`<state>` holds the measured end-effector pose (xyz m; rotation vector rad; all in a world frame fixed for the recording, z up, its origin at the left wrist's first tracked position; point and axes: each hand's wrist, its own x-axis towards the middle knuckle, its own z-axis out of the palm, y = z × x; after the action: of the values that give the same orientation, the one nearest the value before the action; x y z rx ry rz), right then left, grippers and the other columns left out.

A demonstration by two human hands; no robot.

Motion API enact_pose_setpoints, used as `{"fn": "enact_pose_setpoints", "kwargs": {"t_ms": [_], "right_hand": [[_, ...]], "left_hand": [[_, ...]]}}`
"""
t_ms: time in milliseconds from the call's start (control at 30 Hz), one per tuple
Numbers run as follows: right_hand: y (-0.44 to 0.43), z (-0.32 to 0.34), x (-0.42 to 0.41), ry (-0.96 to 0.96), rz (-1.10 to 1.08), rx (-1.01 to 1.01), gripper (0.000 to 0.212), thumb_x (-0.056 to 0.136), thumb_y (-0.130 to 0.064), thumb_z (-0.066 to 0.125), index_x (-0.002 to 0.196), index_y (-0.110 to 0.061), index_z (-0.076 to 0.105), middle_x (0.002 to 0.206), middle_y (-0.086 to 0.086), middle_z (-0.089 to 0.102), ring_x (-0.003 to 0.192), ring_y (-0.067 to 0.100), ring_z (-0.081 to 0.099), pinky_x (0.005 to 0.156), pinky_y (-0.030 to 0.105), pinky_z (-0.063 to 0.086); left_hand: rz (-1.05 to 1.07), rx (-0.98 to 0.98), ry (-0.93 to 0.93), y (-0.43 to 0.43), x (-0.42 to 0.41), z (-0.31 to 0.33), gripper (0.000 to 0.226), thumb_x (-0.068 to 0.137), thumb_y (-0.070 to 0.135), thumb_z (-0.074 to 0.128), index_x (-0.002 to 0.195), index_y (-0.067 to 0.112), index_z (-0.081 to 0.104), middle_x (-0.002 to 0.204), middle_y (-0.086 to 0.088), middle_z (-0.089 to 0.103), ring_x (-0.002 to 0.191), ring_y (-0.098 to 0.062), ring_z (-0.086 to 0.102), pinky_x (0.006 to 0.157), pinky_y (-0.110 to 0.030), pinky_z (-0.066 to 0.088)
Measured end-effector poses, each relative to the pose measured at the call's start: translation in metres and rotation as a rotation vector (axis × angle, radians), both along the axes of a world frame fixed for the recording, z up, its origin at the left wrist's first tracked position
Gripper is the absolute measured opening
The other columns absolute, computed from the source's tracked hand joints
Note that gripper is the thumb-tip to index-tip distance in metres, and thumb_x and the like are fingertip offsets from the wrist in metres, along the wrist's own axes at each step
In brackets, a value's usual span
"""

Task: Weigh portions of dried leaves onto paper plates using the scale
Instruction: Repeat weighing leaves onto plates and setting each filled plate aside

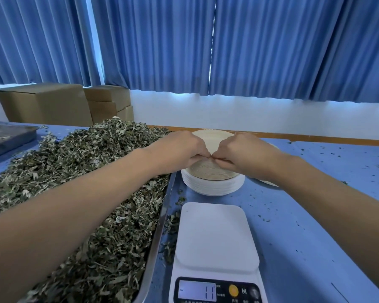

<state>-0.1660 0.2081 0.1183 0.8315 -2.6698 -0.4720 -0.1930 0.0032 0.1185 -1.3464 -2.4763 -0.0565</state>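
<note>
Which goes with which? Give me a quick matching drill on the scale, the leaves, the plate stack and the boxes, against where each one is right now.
Things:
1. scale
2. dried leaves
3. stack of paper plates
4. cardboard boxes

Places or states:
a. heaped in the metal tray
b. pinched at its near top edge by the left hand and the right hand
c. nearest the camera, platform bare
d. far left, below the blue curtain

Pairs: 1-c, 2-a, 3-b, 4-d
</note>
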Motion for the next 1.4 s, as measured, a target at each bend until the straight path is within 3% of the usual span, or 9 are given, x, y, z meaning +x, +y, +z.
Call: {"fn": "enact_pose_setpoints", "kwargs": {"t_ms": [100,233,400,667,800,967,1100,1200,1400], "right_hand": [[-0.004,0.002,0.004,0.113,0.025,0.106,0.046,0.108,-0.035,0.023,0.102,-0.018,0.065,0.091,0.001,0.064,0.084,0.026,0.062,0.077,0.039,0.052],[0.001,0.005,0.01,0.27,0.106,-0.013,0.006,0.088,-0.001,0.065,0.082,-0.004,0.064,0.075,0.011,0.059,0.064,0.032,0.057,0.046,0.034,0.04],[0.008,0.009,0.018,0.307,0.04,-0.173,0.026,0.093,0.0,0.053,0.116,-0.005,0.064,0.104,0.011,0.059,0.092,0.032,0.054,0.063,0.046,0.047],[0.002,-0.019,0.1,0.455,0.242,-0.389,0.028,0.082,0.015,0.067,0.108,0.007,0.072,0.095,0.021,0.069,0.08,0.041,0.066,0.052,0.047,0.052],[-0.005,-0.053,0.157,0.288,0.252,-0.512,0.033,0.107,-0.015,0.044,0.114,-0.011,0.076,0.1,0.003,0.071,0.084,0.023,0.063,0.06,0.036,0.049],[0.002,-0.092,0.192,0.275,0.275,-0.302,0.029,0.091,-0.003,0.063,0.118,0.001,0.073,0.105,0.015,0.073,0.088,0.031,0.07,0.06,0.036,0.056],[0.012,-0.093,0.192,0.124,0.143,-0.314,0.072,0.058,0.017,0.082,0.125,-0.008,0.072,0.123,0.01,0.07,0.104,0.028,0.072,0.069,0.037,0.063],[0.022,-0.088,0.187,0.098,0.066,-0.555,0.077,0.069,0.022,0.062,0.133,-0.021,0.067,0.139,-0.004,0.061,0.116,0.02,0.066,0.079,0.035,0.06],[0.04,-0.09,0.131,0.07,-0.248,-1.041,0.038,0.091,0.004,0.056,0.102,-0.027,0.075,0.108,-0.015,0.069,0.095,-0.004,0.061,0.072,0.015,0.045]], "left_hand": [[-0.019,-0.028,0.066,0.001,0.003,0.003,0.028,0.104,0.031,0.05,0.114,0.019,0.073,0.112,0.003,0.072,0.102,-0.023,0.064,0.086,-0.043,0.05],[-0.035,0.041,0.221,-0.001,0.004,0.008,0.025,0.104,0.025,0.05,0.117,0.017,0.07,0.107,0.0,0.072,0.1,-0.024,0.064,0.084,-0.042,0.048],[-0.012,0.165,0.376,0.001,0.012,0.009,0.021,0.1,0.016,0.05,0.104,0.01,0.07,0.086,-0.007,0.065,0.084,-0.031,0.06,0.077,-0.044,0.045],[-0.092,0.474,0.321,-0.031,0.064,-0.015,0.036,0.102,0.032,0.054,0.109,0.003,0.073,0.103,-0.007,0.073,0.097,-0.027,0.068,0.085,-0.043,0.053],[0.126,0.68,0.233,-0.06,0.083,-0.035,0.035,0.103,0.03,0.046,0.108,0.009,0.074,0.102,-0.002,0.074,0.095,-0.02,0.067,0.085,-0.039,0.055],[0.506,0.336,-0.017,-0.084,0.084,-0.057,0.024,0.099,0.037,0.051,0.107,0.029,0.072,0.106,0.008,0.072,0.08,-0.017,0.067,0.084,-0.042,0.056],[0.593,0.054,-0.056,-0.089,0.083,-0.071,0.03,0.098,0.045,0.047,0.114,0.035,0.07,0.105,0.008,0.074,0.093,-0.017,0.069,0.098,-0.041,0.05],[0.588,0.024,-0.06,-0.089,0.08,-0.074,0.032,0.095,0.051,0.05,0.12,0.037,0.066,0.114,0.007,0.072,0.102,-0.018,0.068,0.099,-0.041,0.048],[0.615,-0.063,-0.097,-0.088,0.078,-0.08,0.048,0.09,0.053,0.063,0.136,0.041,0.054,0.142,0.003,0.055,0.129,-0.021,0.051,0.111,-0.047,0.032]]}}
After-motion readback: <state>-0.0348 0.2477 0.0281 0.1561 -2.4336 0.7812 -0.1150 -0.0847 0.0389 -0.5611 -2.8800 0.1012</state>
